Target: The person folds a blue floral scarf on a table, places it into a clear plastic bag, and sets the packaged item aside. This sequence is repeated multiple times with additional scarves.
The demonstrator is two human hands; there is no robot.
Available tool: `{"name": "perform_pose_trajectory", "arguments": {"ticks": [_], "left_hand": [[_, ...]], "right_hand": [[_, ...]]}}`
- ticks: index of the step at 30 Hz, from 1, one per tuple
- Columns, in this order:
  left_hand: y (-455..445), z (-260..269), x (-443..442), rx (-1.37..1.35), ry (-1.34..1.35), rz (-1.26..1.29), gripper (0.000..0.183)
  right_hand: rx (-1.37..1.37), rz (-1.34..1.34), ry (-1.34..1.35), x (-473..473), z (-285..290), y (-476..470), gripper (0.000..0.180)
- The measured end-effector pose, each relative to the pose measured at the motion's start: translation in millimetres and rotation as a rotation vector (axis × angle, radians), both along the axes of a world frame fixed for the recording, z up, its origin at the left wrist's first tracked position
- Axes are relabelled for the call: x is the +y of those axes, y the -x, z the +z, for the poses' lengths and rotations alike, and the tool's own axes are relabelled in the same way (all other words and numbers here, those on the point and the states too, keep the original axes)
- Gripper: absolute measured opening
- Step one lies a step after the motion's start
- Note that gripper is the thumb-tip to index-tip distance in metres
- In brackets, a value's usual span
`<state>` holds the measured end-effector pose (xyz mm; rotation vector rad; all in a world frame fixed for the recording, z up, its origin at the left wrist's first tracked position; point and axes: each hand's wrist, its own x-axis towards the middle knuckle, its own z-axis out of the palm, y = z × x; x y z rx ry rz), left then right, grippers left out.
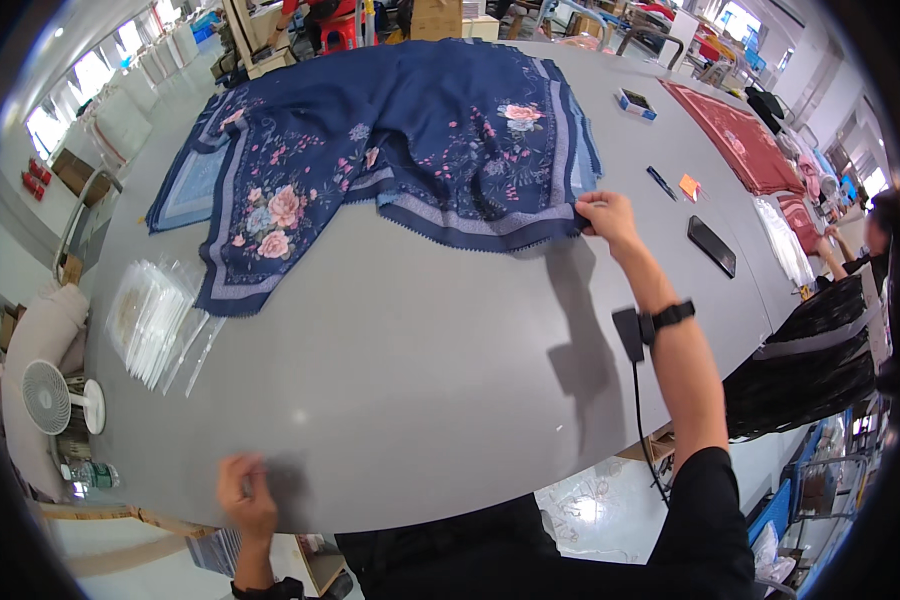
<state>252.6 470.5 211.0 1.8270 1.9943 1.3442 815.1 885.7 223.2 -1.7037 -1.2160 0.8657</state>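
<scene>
A navy floral scarf (pixel 450 150) with a lilac border lies rumpled across the far part of the grey table (pixel 420 337), on top of other navy and light blue cloth. My right hand (pixel 606 217) pinches the scarf's near right corner between thumb and fingers. The near left corner of the scarf lies over the edge of a stack of clear plastic bags (pixel 154 322). My left hand (pixel 247 484) is over the table's near left edge, away from the cloth and slightly blurred, its fingers curled; whether it holds anything cannot be made out.
Right of the scarf lie a small box (pixel 636 104), a pen (pixel 661 183), an orange tag (pixel 690 187) and a black phone (pixel 712 247). Red floral cloths (pixel 742 139) are farther right, near another person (pixel 855 255). A white fan (pixel 49 397) and a plastic bottle (pixel 94 475) stand at the left.
</scene>
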Motion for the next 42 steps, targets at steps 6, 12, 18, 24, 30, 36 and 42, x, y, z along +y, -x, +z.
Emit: {"name": "perform_pose_trajectory", "arguments": {"ticks": [6, 12, 18, 24, 30, 36, 42], "left_hand": [[-70, -1, 59, 0.127, 0.143, -0.317, 0.023], [-75, -5, 62, 0.154, 0.149, -0.263, 0.027], [-76, -4, 62, 0.161, 0.164, -0.252, 0.027], [-75, -2, 61, 0.149, 0.179, -0.243, 0.027], [-74, -5, 60, 0.119, 0.165, -0.241, 0.027], [-73, -5, 60, 0.129, 0.111, -0.271, 0.028], [-74, -5, 61, 0.114, 0.113, -0.264, 0.028]], "right_hand": [[0.152, 0.060, -0.565, 99, 123, 14, 0.026], [-0.056, -0.132, -0.805, 106, 106, -2, 0.025], [-0.500, -0.415, -0.139, 73, -27, -25, 0.043], [-0.535, -0.353, 0.009, 58, -28, -25, 0.037], [-0.446, -0.429, -0.129, 50, -5, -32, 0.039], [-0.319, -0.341, -0.231, 41, 37, -34, 0.034], [0.141, -0.158, -0.313, 36, 75, -28, 0.038]]}}
